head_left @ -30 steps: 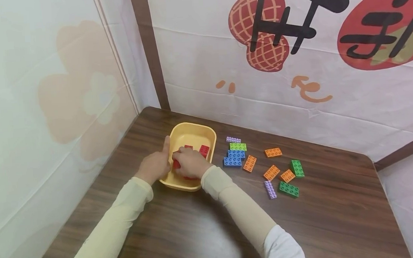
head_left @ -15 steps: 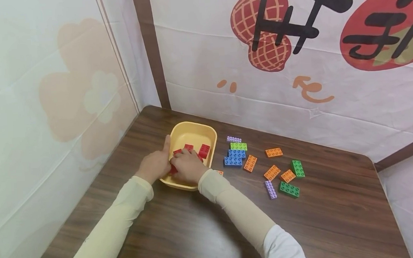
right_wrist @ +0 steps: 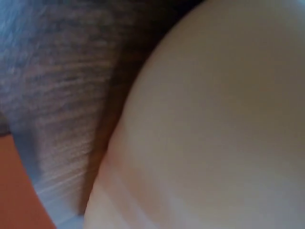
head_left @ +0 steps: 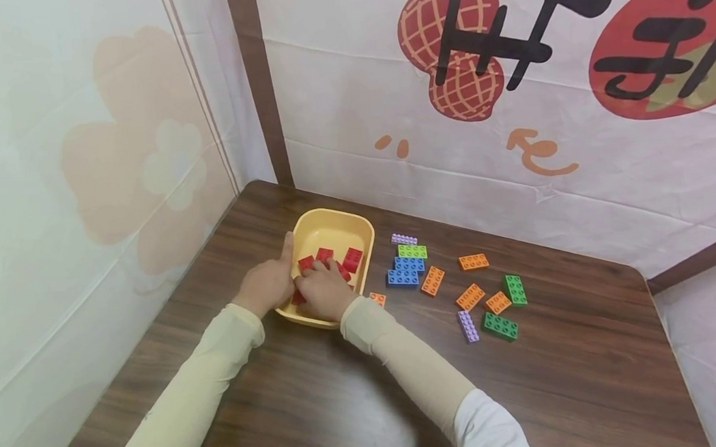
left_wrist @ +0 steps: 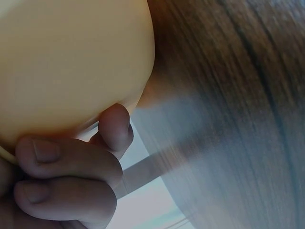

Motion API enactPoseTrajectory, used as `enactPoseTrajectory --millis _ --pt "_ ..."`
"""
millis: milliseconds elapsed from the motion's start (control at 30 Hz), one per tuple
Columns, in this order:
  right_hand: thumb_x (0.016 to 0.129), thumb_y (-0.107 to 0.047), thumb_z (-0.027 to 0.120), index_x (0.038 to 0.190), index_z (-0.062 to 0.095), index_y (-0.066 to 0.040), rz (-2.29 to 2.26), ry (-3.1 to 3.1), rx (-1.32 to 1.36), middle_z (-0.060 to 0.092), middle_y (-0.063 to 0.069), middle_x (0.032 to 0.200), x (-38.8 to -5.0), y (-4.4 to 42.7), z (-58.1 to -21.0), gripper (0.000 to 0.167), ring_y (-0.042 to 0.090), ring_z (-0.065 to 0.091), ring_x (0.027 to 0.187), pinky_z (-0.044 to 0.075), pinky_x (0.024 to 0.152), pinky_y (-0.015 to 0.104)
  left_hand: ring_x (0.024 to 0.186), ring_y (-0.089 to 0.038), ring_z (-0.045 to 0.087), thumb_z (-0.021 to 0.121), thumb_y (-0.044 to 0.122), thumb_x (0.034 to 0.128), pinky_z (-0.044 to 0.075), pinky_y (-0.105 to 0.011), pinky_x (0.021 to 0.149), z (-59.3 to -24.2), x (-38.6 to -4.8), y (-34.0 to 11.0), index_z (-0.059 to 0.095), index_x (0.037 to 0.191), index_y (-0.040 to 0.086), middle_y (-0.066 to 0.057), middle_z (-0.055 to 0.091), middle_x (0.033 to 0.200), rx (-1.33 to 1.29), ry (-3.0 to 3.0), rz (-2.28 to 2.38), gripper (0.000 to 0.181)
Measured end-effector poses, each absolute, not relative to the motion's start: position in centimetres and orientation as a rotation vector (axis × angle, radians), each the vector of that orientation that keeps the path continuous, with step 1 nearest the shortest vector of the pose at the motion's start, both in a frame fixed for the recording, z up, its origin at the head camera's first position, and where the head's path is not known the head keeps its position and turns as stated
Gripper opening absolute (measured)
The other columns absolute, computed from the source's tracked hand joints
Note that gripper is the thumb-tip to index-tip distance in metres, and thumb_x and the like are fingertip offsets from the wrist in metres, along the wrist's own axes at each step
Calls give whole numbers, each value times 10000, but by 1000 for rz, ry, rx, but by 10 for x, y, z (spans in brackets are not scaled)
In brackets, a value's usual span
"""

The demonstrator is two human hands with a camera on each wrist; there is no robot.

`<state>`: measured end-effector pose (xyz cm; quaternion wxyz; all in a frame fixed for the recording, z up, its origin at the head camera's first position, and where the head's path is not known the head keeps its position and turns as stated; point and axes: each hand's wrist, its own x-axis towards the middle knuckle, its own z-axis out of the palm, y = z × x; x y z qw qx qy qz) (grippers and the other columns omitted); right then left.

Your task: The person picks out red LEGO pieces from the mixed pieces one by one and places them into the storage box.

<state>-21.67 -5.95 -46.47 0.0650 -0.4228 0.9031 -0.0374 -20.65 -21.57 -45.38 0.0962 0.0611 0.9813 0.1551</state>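
Observation:
The yellow tray (head_left: 344,219) stands on the table with several red studded toy bricks (head_left: 353,259) in it. My left hand (head_left: 265,285) grips its left side, thumb up along the rim. In the left wrist view, curled fingers (left_wrist: 71,160) lie against the outside of the tray wall (left_wrist: 81,67). Inside the tray, my right hand (head_left: 325,292) lies palm down over the red bricks, its fingers loosely spread and touching them; its fingertips are partly hidden. The right wrist view holds mostly the blurred pale tray wall (right_wrist: 205,124), and that hand's fingers do not show there.
Right of the tray lie blue bricks (head_left: 403,277), a lime brick (head_left: 412,251), several orange bricks (head_left: 474,261), green bricks (head_left: 500,325) and purple bricks (head_left: 468,326). One orange brick (head_left: 378,299) sits close to the tray and right cuff. Printed cloth walls (head_left: 337,81) border the dark wooden table (head_left: 319,397).
My right hand has shifted slightly left and toward me inside the tray, uncovering more red bricks and the orange brick beside the cuff. The left hand keeps its grip on the tray.

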Motion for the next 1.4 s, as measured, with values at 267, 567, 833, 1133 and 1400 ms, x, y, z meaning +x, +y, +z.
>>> enactPoseTrajectory --millis 267,567,833,1133,1400 --pt "891 -478 739 1211 705 -172 -129 2734 -1263 648 16 1190 -218 -57 -469 443 241 505 1141 322 1082 519 519 -240 506 571 127 892 424 -384 500 -457 -208 -217 -44 1601 9 -75 512 601 195 2903 467 946" --pt "936 -486 667 1254 689 -179 -270 2788 -1175 643 17 1260 -226 -44 -453 443 237 494 1158 338 1076 501 499 -234 502 570 135 899 416 -382 489 -458 -215 -217 -58 1602 19 -66 512 583 226 2903 440 950" --pt "950 -441 650 1325 661 -175 -324 2896 -1020 623 31 1261 -239 -17 -442 460 237 489 1166 369 1046 464 559 -258 546 565 136 911 469 -426 565 -459 -225 -224 -96 1602 46 -98 557 638 210 2852 432 960" --pt "967 -405 642 1369 623 -134 -386 2959 -853 591 84 1348 -253 22 -439 485 285 462 1277 356 1081 490 950 -416 593 562 161 918 505 -581 809 -457 -237 -246 -64 1612 63 -369 407 1375 127 2831 402 940" --pt "977 -401 633 1411 594 -118 -384 3033 -725 535 155 1437 -265 71 -444 520 362 438 1339 367 1056 562 1256 -539 412 573 154 925 357 -679 992 -450 -247 -252 210 1566 -52 -363 382 1419 237 2982 282 765"
